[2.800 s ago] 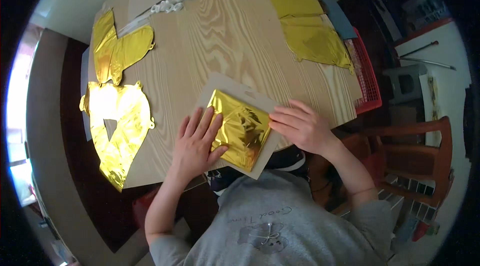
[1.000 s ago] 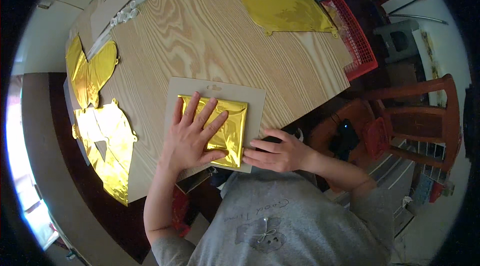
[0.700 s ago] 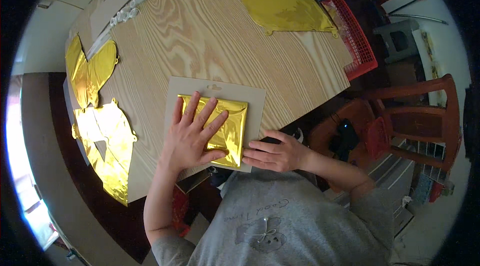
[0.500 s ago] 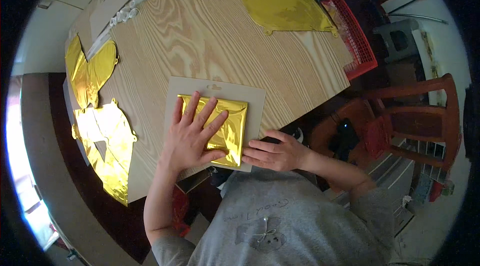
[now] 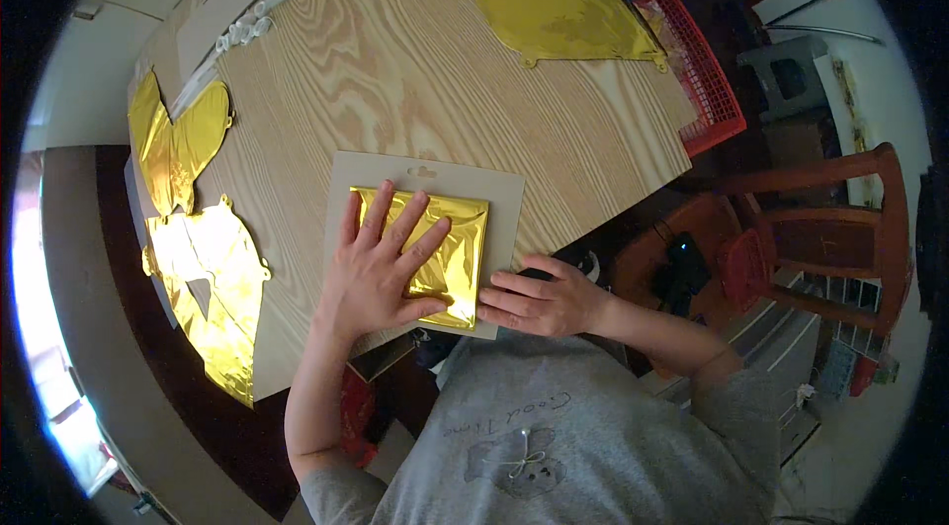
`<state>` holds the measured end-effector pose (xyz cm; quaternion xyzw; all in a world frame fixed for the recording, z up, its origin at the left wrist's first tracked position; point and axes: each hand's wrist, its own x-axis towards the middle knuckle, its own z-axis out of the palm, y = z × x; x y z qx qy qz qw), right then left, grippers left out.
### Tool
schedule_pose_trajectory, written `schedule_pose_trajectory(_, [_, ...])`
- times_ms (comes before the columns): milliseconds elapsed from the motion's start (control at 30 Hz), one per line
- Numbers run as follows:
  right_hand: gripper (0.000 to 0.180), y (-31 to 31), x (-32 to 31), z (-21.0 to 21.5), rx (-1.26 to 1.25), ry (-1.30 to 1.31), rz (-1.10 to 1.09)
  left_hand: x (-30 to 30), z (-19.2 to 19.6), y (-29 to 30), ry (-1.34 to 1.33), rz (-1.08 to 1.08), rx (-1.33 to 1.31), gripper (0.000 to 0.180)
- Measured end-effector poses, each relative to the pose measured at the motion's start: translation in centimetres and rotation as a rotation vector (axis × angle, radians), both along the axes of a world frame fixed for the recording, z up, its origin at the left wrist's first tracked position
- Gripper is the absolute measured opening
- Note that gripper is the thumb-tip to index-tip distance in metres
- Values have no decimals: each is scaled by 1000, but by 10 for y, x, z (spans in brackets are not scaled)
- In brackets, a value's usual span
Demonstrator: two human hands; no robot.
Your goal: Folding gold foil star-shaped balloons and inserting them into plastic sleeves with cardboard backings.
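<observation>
On near table edge, fingers outward:
left fingers (image 5: 390,223): spread wide, flat on top of folded gold foil (image 5: 435,250); gripped nothing, just pressed down — likely to keep slippery foil from springing open.
left hand (image 5: 381,273): palm down over foil's left half, heel on grey card (image 5: 427,191); pinned both layers at once.
right fingers (image 5: 506,296): extended and close together, tips at foil's lower right corner and card's near edge; touched, closed around nothing visible; looked set to square or crease that edge.
right hand (image 5: 549,300): hung just past table edge, in from the side so left hand kept the top clear.
foil position: centred on card, edges roughly parallel to it, card border showing at top and right.
card position: flat on wooden table (image 5: 415,70), near corner overhanging the edge toward torso; worked as stiff backing.
left side: flat gold foil shapes (image 5: 203,268), apart from card, unfolded, draped over table's left edge.
far side: more gold foil sheets (image 5: 554,11), well apart.
right side: red mesh basket (image 5: 707,80) at table's right edge; wooden chair (image 5: 820,218) below it.
</observation>
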<state>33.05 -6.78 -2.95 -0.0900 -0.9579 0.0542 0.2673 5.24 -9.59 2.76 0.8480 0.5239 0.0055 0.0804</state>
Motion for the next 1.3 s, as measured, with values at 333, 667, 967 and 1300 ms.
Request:
schedule_pose_trajectory(333, [37,-1,1,-10,12,13,31,1,2,1,4,12,-19,94])
schedule_pose_trajectory(667, [28,7,-4,2,18,30,57,0,1,0,8,2,-4,92])
schedule_pose_trajectory(967, [30,5,-10,6,-3,13,42,1,1,0,9,7,-20,95])
schedule_pose_trajectory(1300, [36,-4,-10,1,-40,-22,39,2,2,1,29,-5,-18,97])
